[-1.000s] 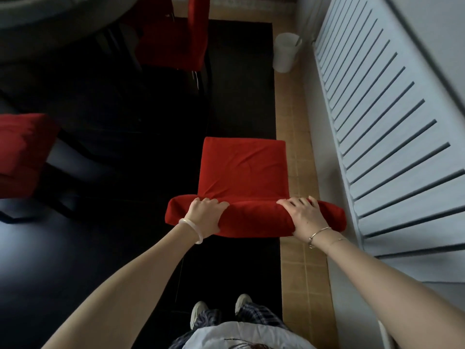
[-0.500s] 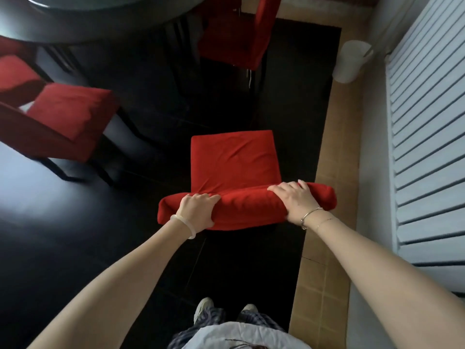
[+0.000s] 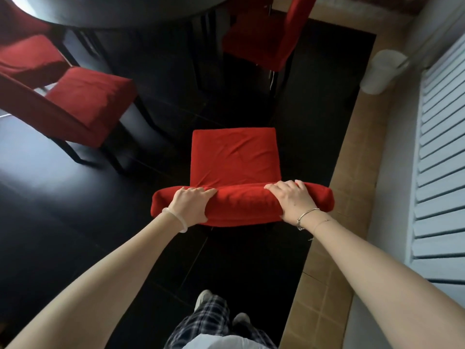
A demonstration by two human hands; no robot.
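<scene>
She has her left hand (image 3: 190,206) and right hand (image 3: 292,201) set on the backrest (image 3: 241,209) of a red dining chair (image 3: 235,157). Each hand's fingers are curled over the padded top edge and gripping it, the left nearer the left end, the right nearer the right end, with a stretch of red cover between them. A pale bangle (image 3: 176,219) sits on the left wrist and a thin metal bracelet (image 3: 307,217) on the right.

To my eye she is steering the chair across the floor. It would go best with an even pull on both hands, so the chair does not swing round. Lifting it slightly rather than dragging would spare the dark floor tiles (image 3: 50,197), and the right end should stay off the louvred shutter (image 3: 442,159).

The chair stands upright on the dark floor just in front of her feet, beside the tan tile strip (image 3: 352,172) on the right. Its seat points away from her, toward the far side where the dark round table (image 3: 125,11) is, and it is well apart from that table. The long axis of the backrest top runs left to right, almost square to her arms.

Two more red chairs, one at the left (image 3: 88,102) and one at the far side (image 3: 266,34), sit closer to the table, and a white bin (image 3: 382,71) stands far right
</scene>
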